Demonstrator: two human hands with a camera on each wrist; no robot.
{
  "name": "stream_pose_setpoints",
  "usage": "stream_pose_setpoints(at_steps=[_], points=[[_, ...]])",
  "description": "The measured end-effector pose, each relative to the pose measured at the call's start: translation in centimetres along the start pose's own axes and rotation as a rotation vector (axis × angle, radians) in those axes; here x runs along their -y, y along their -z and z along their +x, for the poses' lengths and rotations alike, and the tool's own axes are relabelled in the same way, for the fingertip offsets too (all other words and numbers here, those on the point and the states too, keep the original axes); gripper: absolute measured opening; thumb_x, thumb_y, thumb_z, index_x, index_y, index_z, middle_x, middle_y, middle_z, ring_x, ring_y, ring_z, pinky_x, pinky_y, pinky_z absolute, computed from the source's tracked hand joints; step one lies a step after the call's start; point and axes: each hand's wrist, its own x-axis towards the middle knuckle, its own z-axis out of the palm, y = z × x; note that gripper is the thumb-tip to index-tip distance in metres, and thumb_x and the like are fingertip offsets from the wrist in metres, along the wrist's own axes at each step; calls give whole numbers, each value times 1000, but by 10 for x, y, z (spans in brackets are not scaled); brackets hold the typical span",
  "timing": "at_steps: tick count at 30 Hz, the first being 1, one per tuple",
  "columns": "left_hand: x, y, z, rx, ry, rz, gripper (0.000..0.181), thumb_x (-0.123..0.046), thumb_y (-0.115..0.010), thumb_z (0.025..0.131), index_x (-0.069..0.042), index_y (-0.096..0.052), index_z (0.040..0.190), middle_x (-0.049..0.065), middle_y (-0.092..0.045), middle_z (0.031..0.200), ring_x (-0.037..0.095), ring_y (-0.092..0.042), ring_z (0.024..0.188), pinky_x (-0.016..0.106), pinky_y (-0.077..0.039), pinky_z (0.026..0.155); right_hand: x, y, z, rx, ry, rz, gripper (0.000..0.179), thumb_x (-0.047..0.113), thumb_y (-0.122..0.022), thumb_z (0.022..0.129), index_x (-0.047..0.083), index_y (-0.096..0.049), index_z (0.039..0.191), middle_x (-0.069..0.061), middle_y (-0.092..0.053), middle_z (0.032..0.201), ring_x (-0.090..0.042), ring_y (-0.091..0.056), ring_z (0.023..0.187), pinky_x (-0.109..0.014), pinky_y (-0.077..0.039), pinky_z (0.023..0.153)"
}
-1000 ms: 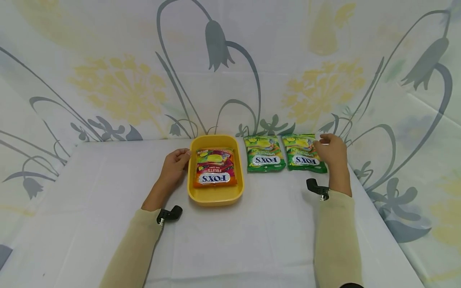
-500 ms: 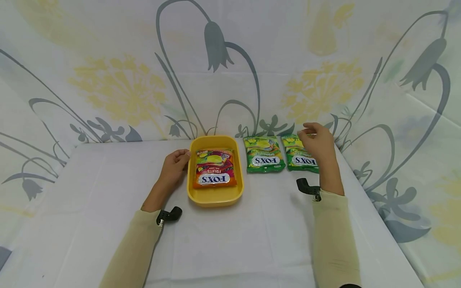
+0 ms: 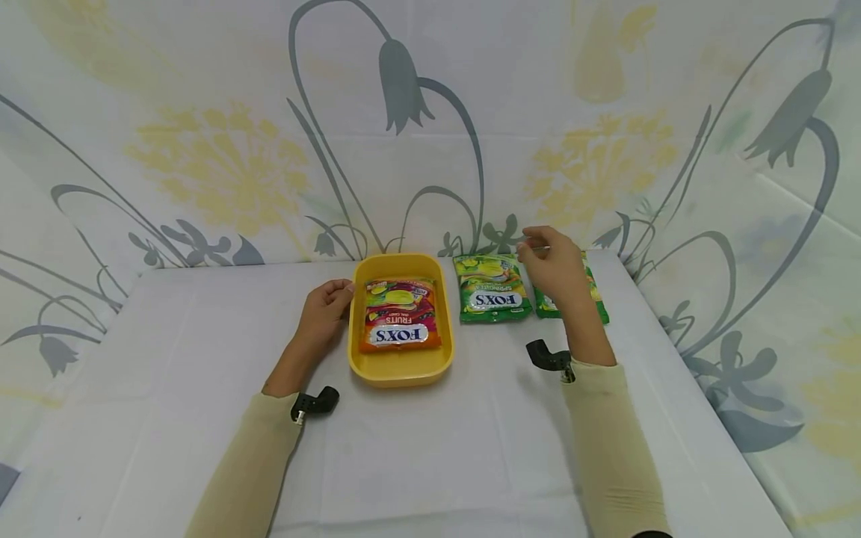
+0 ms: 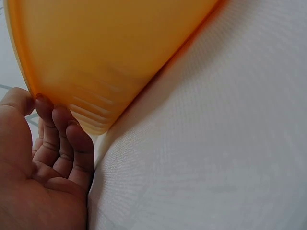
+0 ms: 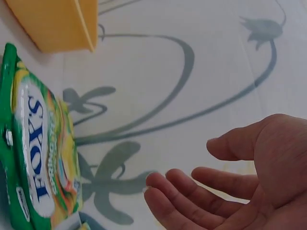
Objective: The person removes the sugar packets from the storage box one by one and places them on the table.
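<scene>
The left hand [image 3: 324, 315] holds the side rim of a yellow plastic tray [image 3: 401, 371]. In the left wrist view its thumb and curled fingertips meet at the tray's edge. A red-orange bag of Fox's fruit candy [image 3: 400, 314] lies inside the tray. Over the far end of two green Fox's candy bags hovers the right hand [image 3: 557, 267], fingers relaxed around nothing. The left green bag [image 3: 494, 290] shows whole, while the right green bag [image 3: 596, 293] is partly hidden beneath that hand. In the right wrist view, a gap separates the fingers from the near green bag [image 5: 41, 153].
A white cloth [image 3: 430, 456] covers the table. Behind it rises a fabric backdrop [image 3: 538, 90] with grey flowers and yellow blossoms. Both wrists carry black camera mounts, the left mount [image 3: 316, 403] and the right mount [image 3: 550, 357].
The right hand has left the right green bag's outer edge and moved left toward the gap between the green bags. The left hand, tray and bags have stayed in place.
</scene>
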Motion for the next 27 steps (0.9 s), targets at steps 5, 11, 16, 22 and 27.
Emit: stream_pose_setpoints(at_steps=[5,11,16,22,27], points=[[2,0,1,2,-1,-1,45,-33,-53,113,4,-56,137,17,-69,114,17,-61,93,19,-54,81,13,-13,-5,60,26,27,46,24,-57,109,3,-55,150,-23,-63,138,-41,-63,127,-58,-54,99],[1,0,1,5,7,-2,46,-34,-53,112,3,-56,138,19,-69,117,17,-61,94,19,-54,82,27,-35,-10,109,73,-2,46,26,-59,108,5,-57,149,-19,-67,133,-37,-67,121,-53,-59,94],[1,2,1,17,24,-4,46,-33,-52,113,3,-55,141,20,-68,120,16,-60,94,19,-54,82,35,-51,-13,134,100,-8,42,22,-60,108,5,-59,146,-16,-69,130,-35,-70,117,-50,-61,91],[-11,1,-5,24,27,11,43,-29,-50,114,6,-55,139,21,-68,119,17,-61,94,19,-54,83,47,-68,-20,182,112,1,39,21,-59,109,5,-61,144,-14,-70,128,-30,-73,110,-44,-63,87],[0,1,1,6,4,2,45,-34,-53,113,4,-56,137,17,-69,115,18,-61,95,18,-54,82,57,-81,-26,285,96,2,45,23,-62,107,5,-56,148,-13,-68,133,-30,-71,114,-44,-61,93]])
